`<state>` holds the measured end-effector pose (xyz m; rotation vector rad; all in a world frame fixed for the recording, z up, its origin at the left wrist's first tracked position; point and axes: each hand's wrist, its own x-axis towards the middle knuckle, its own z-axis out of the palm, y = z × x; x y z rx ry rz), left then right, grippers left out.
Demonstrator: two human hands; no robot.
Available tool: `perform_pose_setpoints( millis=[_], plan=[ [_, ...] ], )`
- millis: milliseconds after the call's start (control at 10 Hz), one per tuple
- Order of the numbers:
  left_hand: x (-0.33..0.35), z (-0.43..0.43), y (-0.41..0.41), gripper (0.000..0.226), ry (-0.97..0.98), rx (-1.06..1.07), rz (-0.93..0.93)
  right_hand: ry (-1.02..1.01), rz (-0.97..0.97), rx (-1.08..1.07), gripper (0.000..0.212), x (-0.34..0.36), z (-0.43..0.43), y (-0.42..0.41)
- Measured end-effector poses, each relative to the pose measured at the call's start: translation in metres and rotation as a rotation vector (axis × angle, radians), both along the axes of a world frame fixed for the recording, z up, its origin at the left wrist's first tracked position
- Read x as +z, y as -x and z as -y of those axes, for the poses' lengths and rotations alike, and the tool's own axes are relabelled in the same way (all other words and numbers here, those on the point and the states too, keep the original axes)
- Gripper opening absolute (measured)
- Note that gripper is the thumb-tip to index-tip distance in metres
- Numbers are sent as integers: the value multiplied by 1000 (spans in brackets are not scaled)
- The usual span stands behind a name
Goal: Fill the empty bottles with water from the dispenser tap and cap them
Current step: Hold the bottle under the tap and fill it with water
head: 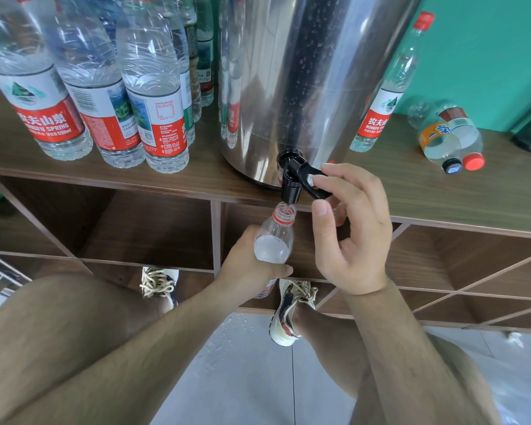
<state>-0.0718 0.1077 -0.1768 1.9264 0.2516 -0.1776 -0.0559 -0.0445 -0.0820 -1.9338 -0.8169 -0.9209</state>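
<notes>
on my feed the left hand [249,265] is wrapped round the body of a small clear bottle [276,233]. it holds the bottle upright, and the open, red-ringed mouth sits right under the spout of the black tap [290,182], at about 12 o'clock from the hand. frothy water shows inside the bottle, below its shoulder. the right hand [354,237], at 3 o'clock of the bottle, grasps the tap's lever [314,180], index finger curled over the top and thumb just beneath. the tap juts from the foot of a steel dispenser [304,72] standing on a wooden shelf top [426,194]. at 9 o'clock of the dispenser i see a cluster of labelled water bottles [105,93] standing upright. at its 3 o'clock one red-capped bottle [387,99] stands upright, and further toward 4 o'clock two capped bottles [451,139] lie on their sides, touching. droplets speckle the floor tiles [236,348] at 6 o'clock.
</notes>
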Motion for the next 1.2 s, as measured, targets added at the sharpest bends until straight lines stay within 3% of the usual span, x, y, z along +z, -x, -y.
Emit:
perform_pose_setpoints(
  millis=[1200],
  plan=[
    [-4, -1, 1, 76, -6, 26, -7, -6, -5, 8, 27, -1, 0, 0]
  ],
)
